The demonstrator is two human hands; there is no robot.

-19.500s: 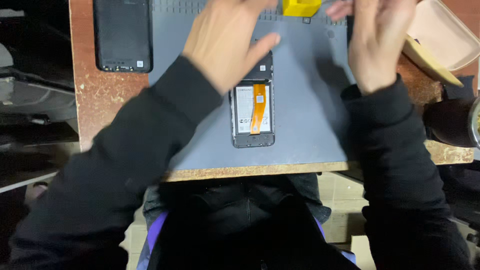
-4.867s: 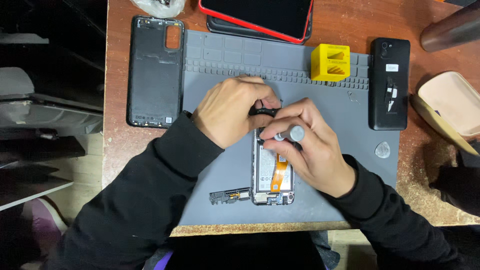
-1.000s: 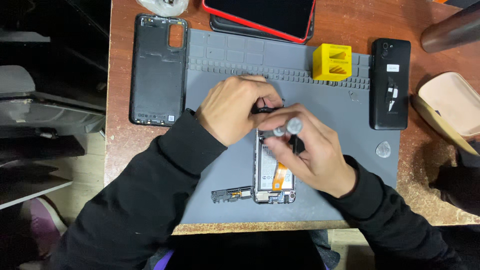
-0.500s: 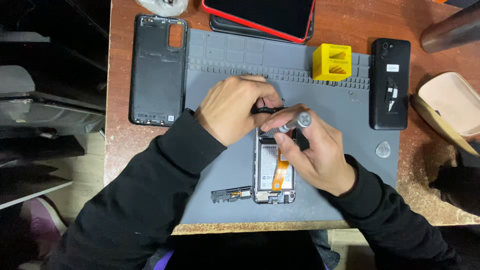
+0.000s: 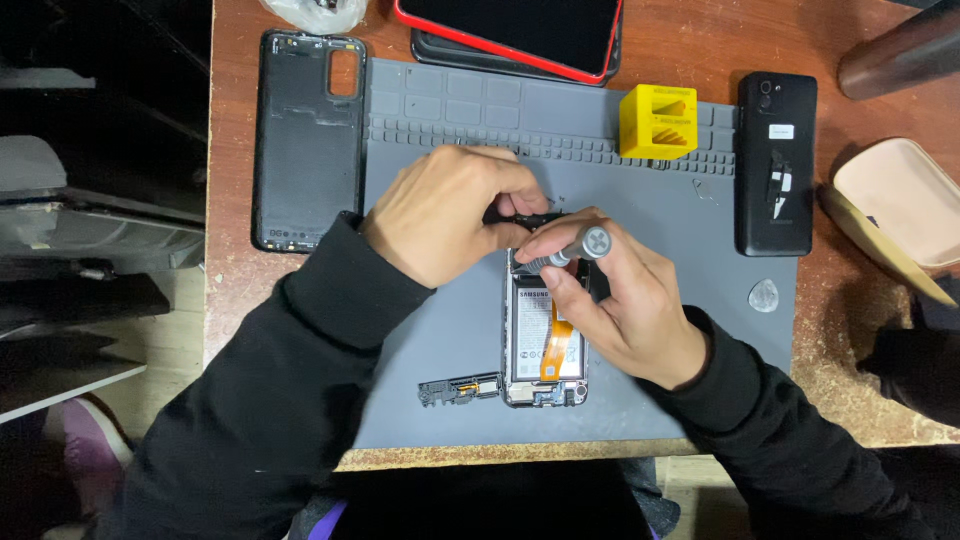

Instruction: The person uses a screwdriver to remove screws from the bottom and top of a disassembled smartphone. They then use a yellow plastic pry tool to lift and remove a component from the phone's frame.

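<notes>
An opened phone (image 5: 541,345) lies on the grey work mat (image 5: 440,330), its battery and an orange flex cable showing. My right hand (image 5: 615,300) grips a small metal screwdriver (image 5: 572,250), whose tip points at the phone's upper left corner. My left hand (image 5: 450,215) pinches the phone's top end, where a black part (image 5: 515,212) shows between my fingers. The phone's top is hidden under both hands.
A small black frame piece (image 5: 458,389) lies left of the phone's lower end. A black back cover (image 5: 306,140) rests left of the mat. A yellow block (image 5: 657,121), a black phone (image 5: 776,163), a clear pick (image 5: 764,295), a red-edged device (image 5: 520,35) and a beige case (image 5: 900,215) surround the mat.
Since a second ago my right hand has tilted the screwdriver, its cap shifting right and slightly up, then settling. My left hand has stayed on the phone's top end.
</notes>
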